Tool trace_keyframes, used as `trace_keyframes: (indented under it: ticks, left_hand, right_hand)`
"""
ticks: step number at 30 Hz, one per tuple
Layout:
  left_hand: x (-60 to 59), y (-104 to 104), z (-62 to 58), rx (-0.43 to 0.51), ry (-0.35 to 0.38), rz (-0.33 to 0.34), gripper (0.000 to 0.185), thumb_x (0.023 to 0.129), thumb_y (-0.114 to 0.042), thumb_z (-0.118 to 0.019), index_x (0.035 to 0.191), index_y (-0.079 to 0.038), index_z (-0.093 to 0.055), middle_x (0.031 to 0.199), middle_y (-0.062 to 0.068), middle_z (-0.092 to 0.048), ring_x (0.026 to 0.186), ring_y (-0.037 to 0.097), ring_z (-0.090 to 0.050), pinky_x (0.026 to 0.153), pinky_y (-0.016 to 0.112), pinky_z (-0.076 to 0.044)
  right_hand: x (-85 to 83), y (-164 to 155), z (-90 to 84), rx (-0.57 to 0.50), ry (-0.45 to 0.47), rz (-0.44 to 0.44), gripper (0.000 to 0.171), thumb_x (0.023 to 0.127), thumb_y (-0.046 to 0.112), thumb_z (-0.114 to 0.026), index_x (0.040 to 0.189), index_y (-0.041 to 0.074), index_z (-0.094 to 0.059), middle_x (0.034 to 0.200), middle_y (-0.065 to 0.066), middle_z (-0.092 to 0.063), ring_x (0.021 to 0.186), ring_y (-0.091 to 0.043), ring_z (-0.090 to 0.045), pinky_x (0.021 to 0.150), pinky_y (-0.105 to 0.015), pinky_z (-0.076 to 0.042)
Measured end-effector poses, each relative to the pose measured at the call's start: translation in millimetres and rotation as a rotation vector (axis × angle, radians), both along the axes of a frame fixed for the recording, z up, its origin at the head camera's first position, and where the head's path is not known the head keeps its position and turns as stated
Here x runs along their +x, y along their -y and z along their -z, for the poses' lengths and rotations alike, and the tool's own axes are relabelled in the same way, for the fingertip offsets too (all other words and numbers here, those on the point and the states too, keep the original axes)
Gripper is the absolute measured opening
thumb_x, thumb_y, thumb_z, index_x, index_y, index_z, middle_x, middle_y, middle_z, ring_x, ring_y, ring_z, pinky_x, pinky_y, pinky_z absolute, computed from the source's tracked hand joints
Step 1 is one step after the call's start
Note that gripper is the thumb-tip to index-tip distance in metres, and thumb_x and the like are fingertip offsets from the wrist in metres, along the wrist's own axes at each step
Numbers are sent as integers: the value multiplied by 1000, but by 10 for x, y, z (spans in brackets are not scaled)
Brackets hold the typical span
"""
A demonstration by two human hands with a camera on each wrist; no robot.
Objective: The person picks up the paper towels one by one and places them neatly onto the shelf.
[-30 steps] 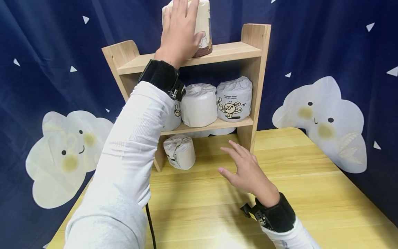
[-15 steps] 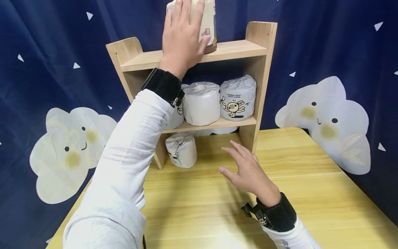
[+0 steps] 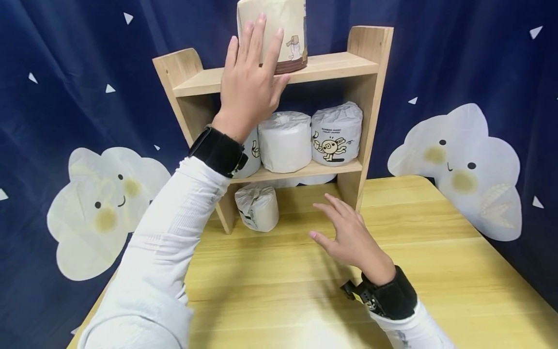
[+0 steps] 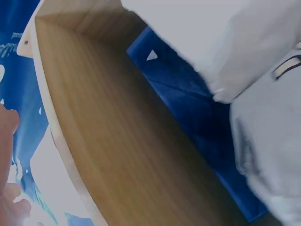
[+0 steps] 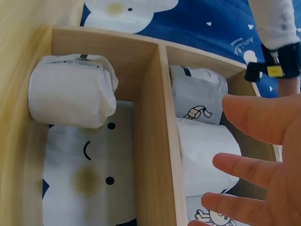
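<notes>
On the top board stands a cream paper-wrapped pack [image 3: 272, 39] with a brown base band and a small printed toilet-roll picture. My left hand [image 3: 250, 87] is raised in front of its lower part, fingers straight and spread; contact cannot be told. My right hand [image 3: 353, 235] hovers over the table with relaxed, parted fingers and holds nothing. On the middle board sit a plain white toilet roll [image 3: 285, 143], a printed toilet roll [image 3: 336, 135] to its right, and another roll [image 5: 200, 92] partly hidden behind my left wrist in the head view.
The wooden shelf [image 3: 366, 111] stands on the yellow wood-grain table [image 3: 270, 276]. Under its middle board, a wrapped toilet roll [image 3: 258, 208] lies by the left side panel. A dark blue curtain [image 3: 431, 53] with cloud prints hangs behind.
My left hand has drawn down and back from the cream pack, which stays on the top board and shows more of its front. The right hand barely moves. The head view shifts slightly.
</notes>
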State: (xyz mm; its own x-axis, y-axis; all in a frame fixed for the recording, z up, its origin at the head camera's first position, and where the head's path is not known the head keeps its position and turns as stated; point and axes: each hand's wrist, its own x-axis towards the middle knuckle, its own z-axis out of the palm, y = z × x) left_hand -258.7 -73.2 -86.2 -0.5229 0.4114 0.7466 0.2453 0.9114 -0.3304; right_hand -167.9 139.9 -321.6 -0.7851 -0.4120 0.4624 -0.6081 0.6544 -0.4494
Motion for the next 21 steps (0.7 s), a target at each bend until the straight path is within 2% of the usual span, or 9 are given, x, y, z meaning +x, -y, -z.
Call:
trace_keyframes:
  ticks: [8, 14, 21]
  left_hand:
    - [177, 126, 319, 31, -18, 58, 69, 101, -53, -32, 154, -11, -25, 160, 20, -12, 147, 30, -6, 116, 41, 2]
    - [288, 262, 591, 80, -75, 111, 68, 99, -53, -40, 152, -11, -33, 158, 23, -18, 146, 34, -12, 116, 45, 1]
    - [435, 372, 919, 153, -106, 112, 64, 96, -47, -51, 149, -12, -39, 156, 24, -22, 145, 38, -14, 115, 52, -2]
  right_hand:
    - [-32, -34, -13, -10, -9, 6, 61, 85, 32, -74, 137, 9, -52, 152, -19, -32, 135, -43, -31, 106, -65, -19]
    - [-50, -21, 3, -11, 1, 3, 59, 86, 31, -73, 137, 9, -52, 152, -19, -32, 136, -42, -30, 106, -65, -18]
    - [-55, 3, 32, -16, -13, 2, 58, 86, 29, -74, 136, 8, -53, 151, -20, -33, 135, -43, -31, 106, -65, -19]
